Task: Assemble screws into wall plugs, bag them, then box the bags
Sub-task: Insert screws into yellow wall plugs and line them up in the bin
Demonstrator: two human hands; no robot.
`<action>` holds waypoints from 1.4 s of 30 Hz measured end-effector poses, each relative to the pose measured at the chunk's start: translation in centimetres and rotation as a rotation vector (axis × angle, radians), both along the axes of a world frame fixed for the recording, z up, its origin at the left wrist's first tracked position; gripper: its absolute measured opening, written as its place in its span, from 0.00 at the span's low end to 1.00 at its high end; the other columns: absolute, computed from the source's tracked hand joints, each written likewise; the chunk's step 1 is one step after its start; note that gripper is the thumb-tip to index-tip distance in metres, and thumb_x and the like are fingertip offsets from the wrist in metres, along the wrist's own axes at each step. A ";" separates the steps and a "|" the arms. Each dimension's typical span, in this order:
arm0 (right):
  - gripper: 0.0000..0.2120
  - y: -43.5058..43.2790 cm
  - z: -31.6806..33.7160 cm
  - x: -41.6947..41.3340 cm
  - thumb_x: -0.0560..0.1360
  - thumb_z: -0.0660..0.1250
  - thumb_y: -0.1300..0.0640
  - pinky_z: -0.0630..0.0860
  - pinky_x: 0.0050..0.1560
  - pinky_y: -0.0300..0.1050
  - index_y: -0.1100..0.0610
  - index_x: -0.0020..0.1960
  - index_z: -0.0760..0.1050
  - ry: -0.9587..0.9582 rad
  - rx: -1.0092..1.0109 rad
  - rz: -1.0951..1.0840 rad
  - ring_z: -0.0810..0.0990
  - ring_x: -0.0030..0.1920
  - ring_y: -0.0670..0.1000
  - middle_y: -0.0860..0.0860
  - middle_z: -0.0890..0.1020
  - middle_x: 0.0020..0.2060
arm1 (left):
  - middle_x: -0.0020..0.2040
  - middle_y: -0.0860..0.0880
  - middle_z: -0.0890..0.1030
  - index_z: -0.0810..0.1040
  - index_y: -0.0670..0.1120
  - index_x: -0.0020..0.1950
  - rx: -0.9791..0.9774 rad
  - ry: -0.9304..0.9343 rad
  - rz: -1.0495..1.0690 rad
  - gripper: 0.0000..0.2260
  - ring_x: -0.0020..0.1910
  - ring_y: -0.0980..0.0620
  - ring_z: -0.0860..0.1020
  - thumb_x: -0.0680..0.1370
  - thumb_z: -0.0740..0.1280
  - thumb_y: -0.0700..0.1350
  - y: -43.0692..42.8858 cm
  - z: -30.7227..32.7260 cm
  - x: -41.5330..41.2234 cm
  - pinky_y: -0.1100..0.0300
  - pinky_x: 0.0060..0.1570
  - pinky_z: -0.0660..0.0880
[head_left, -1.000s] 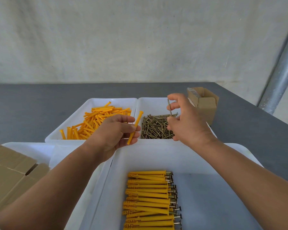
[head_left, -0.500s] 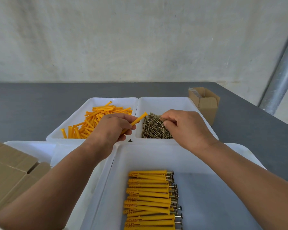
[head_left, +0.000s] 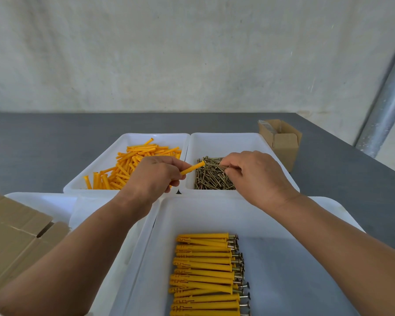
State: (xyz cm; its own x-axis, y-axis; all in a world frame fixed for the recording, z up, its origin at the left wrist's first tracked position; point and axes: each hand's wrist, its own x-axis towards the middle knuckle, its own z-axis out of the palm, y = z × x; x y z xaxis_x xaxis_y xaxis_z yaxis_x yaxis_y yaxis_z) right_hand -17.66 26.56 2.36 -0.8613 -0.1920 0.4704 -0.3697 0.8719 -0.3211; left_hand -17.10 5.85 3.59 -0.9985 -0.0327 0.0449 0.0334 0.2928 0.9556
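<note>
I have the left hand (head_left: 155, 176) over the seam between the two far trays, its fingers curled round one yellow plug (head_left: 192, 168). The plug's open end points right and a little up, out over the screw tray (head_left: 228, 140). The right hand (head_left: 258, 176) faces it, thumb and forefinger pinching a screw (head_left: 213, 165). The tip sits at the plug's mouth; I cannot tell whether it has gone in. Both hang above the loose screws (head_left: 214, 181).

The step in hand looks like seating this screw. To do it well I would first bring the two onto one line, since the plug tilts while the screw lies nearer level, and a skewed start would catch on the rim. I would grip the plug firmly so the mouth does not wander. Then I would push the screw straight in with a slight twist from the right fingers, working over the tray so a slip drops it back among the spares.

I would stop with the head standing proud, as on the finished pieces (head_left: 205, 274) in the near tray (head_left: 192, 213), then lay it there, head to the right like the rest. By my reading, bagging and boxing are yet to come. A small box (head_left: 283, 142) stands on the tabletop (head_left: 55, 137) beside the screw tray, and flat cartons (head_left: 14, 236) lie at my left.
</note>
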 end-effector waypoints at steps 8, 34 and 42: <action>0.13 -0.3 0.1 0.5 0.82 0.58 0.54 0.74 0.49 0.48 0.46 0.61 0.79 0.031 0.136 0.002 0.71 0.51 0.50 0.48 0.80 0.48 | 0.40 0.47 0.83 0.85 0.56 0.35 -0.155 0.069 0.028 0.17 0.38 0.54 0.76 0.72 0.66 0.34 0.2 -0.4 -0.1 0.63 0.34 0.69; 0.16 -1.8 0.4 1.5 0.79 0.61 0.60 0.66 0.47 0.39 0.47 0.64 0.75 0.001 0.159 0.173 0.66 0.47 0.45 0.47 0.77 0.51 | 0.43 0.45 0.83 0.83 0.52 0.44 -0.194 0.101 -0.073 0.14 0.38 0.53 0.77 0.73 0.66 0.33 0.9 -0.4 0.8 0.65 0.34 0.72; 0.11 -2.2 0.6 1.9 0.80 0.62 0.52 0.63 0.43 0.39 0.47 0.60 0.78 0.033 0.189 0.197 0.68 0.45 0.45 0.44 0.72 0.44 | 0.42 0.43 0.83 0.84 0.50 0.46 -0.211 0.113 -0.122 0.14 0.37 0.53 0.76 0.72 0.66 0.32 1.0 -0.3 1.0 0.62 0.34 0.73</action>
